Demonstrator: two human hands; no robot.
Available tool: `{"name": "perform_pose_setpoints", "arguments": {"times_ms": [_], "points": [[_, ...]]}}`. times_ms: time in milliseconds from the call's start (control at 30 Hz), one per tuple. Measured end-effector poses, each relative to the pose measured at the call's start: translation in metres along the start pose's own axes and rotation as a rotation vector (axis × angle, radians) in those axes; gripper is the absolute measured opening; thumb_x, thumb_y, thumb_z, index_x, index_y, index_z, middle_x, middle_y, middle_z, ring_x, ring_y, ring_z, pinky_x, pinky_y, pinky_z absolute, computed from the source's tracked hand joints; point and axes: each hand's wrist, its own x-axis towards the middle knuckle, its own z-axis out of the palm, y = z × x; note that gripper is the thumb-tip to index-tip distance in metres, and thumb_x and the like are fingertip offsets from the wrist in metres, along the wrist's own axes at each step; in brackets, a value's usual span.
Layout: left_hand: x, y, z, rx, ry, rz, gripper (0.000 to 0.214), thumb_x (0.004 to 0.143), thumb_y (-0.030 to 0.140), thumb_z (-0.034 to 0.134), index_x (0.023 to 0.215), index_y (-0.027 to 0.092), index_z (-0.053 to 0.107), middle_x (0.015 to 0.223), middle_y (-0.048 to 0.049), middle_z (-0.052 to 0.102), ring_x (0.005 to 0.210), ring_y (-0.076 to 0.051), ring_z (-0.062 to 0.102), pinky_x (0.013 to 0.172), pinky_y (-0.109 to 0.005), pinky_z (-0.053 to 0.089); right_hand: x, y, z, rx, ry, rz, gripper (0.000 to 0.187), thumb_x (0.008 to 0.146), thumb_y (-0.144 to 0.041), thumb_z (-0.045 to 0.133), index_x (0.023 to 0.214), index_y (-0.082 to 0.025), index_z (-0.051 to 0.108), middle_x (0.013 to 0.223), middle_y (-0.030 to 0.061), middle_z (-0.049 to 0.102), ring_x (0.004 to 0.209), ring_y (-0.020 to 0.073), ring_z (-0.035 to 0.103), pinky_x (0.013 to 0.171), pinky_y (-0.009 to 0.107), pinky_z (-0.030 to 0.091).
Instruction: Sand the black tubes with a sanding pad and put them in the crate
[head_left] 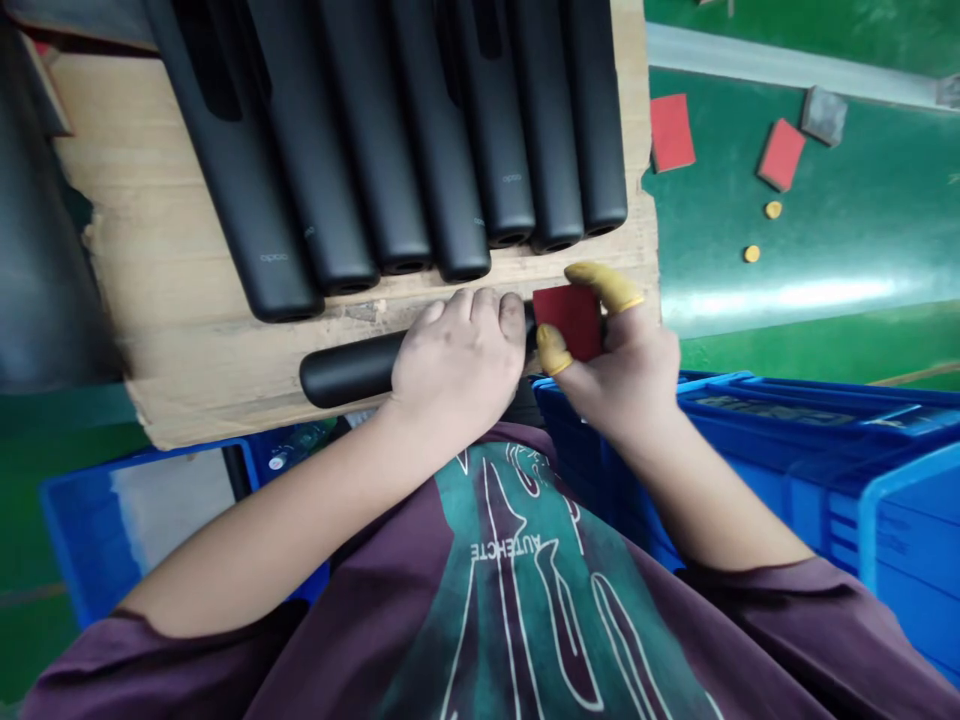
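While the left hand point(457, 365) wrapped over a matte black tube point(345, 370) lying along the near edge of a cardboard sheet point(150, 250), the right hand point(619, 375) pinched a red pad point(568, 322) between thumb and forefinger, both tips sheathed in yellow finger cots point(604, 287). The two hands were close together, each closed on its own thing and not clasped to the other. The pad sat at the tube's right end and seemed pressed against it, though the left fingers and the pad itself hid part of the contact. The tube lay roughly level across the view, its rounded left end sticking out past the hand. Just beyond it, a row of seven matching tubes point(427, 130) lay side by side on the cardboard, their ends facing the person, some with small pale lettering. The sheet, ragged along its edges, rested on a green counter point(877, 190). Farther right on that counter lay two red squares point(671, 132), a grey square point(823, 115) and two small yellow discs point(773, 210). Blue plastic crates point(825, 470) stood beneath the right forearm, another blue crate point(90, 520) showed at lower left, and between the forearms spread a maroon T-shirt point(510, 600) with a teal print.
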Motion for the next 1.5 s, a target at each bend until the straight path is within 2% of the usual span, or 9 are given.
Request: {"name": "perform_pose_setpoints", "arguments": {"times_ms": [133,267,400,500,600,800,1033,1400,1500], "points": [[0.0,0.0,0.0,-0.002,0.008,0.003,0.032,0.09,0.018,0.049,0.116,0.006,0.064,0.101,-0.0192,0.069,0.097,-0.032,0.065,0.076,-0.042,0.05,0.003,0.0,-0.001,0.049,-0.028,0.042,0.046,0.082,-0.03,0.058,0.127,-0.018,0.056,0.106,0.011,0.073,0.077,0.022,0.072,0.071,0.037,0.061],[0.001,0.0,0.001,-0.007,-0.003,-0.01,0.031,0.09,0.017,0.048,0.115,0.008,0.064,0.099,-0.0182,0.069,0.095,-0.032,0.065,0.075,-0.041,0.049,0.006,-0.001,0.0,0.032,-0.072,0.032,0.044,0.082,-0.032,0.059,0.124,-0.02,0.058,0.101,0.0099,0.073,0.065,0.0203,0.069,0.061,0.036,0.059],[0.0,-0.001,0.001,0.002,0.007,-0.001,0.031,0.09,0.018,0.051,0.116,0.007,0.063,0.1,-0.0186,0.069,0.095,-0.032,0.065,0.076,-0.041,0.049,0.004,-0.004,0.001,0.015,-0.017,0.061,0.043,0.082,-0.031,0.058,0.124,-0.021,0.057,0.099,0.0072,0.074,0.067,0.019,0.068,0.061,0.034,0.059],[0.0,-0.001,0.001,-0.003,0.007,-0.004,0.03,0.09,0.016,0.048,0.114,0.007,0.064,0.097,-0.0176,0.069,0.094,-0.031,0.065,0.074,-0.041,0.049,0.001,-0.005,-0.001,0.019,-0.057,0.044,0.041,0.083,-0.031,0.058,0.123,-0.021,0.057,0.093,0.0066,0.074,0.061,0.0183,0.066,0.058,0.033,0.057],[0.0,-0.001,0.001,-0.01,0.008,-0.012,0.031,0.091,0.018,0.048,0.116,0.007,0.064,0.1,-0.0182,0.069,0.097,-0.032,0.064,0.076,-0.041,0.049,0.001,0.003,-0.001,0.05,-0.103,0.039,0.046,0.083,-0.034,0.058,0.127,-0.02,0.055,0.095,0.0083,0.072,0.068,0.0208,0.068,0.064,0.036,0.059],[0.002,0.0,-0.002,-0.011,-0.043,-0.02,0.032,0.09,0.021,0.054,0.118,0.008,0.063,0.105,-0.0188,0.069,0.098,-0.032,0.065,0.079,-0.043,0.05,0.013,0.011,0.007,0.038,-0.071,0.051,0.05,0.085,-0.039,0.055,0.132,-0.022,0.053,0.107,0.0092,0.071,0.081,0.0239,0.07,0.074,0.039,0.06],[0.001,0.0,-0.002,0.005,-0.028,-0.027,0.03,0.09,0.021,0.053,0.117,0.013,0.064,0.102,-0.0166,0.069,0.097,-0.031,0.064,0.077,-0.042,0.05,0.01,-0.007,0.002,-0.061,-0.08,0.034,0.045,0.085,-0.039,0.055,0.125,-0.02,0.062,0.083,0.0085,0.073,0.061,0.0222,0.066,0.063,0.037,0.056],[0.001,0.001,-0.001,-0.036,-0.035,-0.025,0.03,0.09,0.02,0.054,0.116,0.009,0.063,0.101,-0.0183,0.068,0.099,-0.032,0.063,0.078,-0.042,0.048,0.011,-0.01,0.001,-0.068,-0.046,0.006,0.039,0.086,-0.036,0.054,0.119,-0.019,0.066,0.085,0.0101,0.074,0.053,0.0205,0.064,0.054,0.033,0.053],[0.001,0.0,0.0,-0.019,-0.03,-0.025,0.031,0.091,0.019,0.051,0.117,0.009,0.062,0.103,-0.0188,0.068,0.1,-0.032,0.063,0.078,-0.042,0.049,0.013,-0.009,0.003,-0.048,-0.069,-0.018,0.042,0.086,-0.037,0.053,0.122,-0.018,0.065,0.084,0.0089,0.074,0.058,0.0214,0.067,0.057,0.033,0.054]]}}
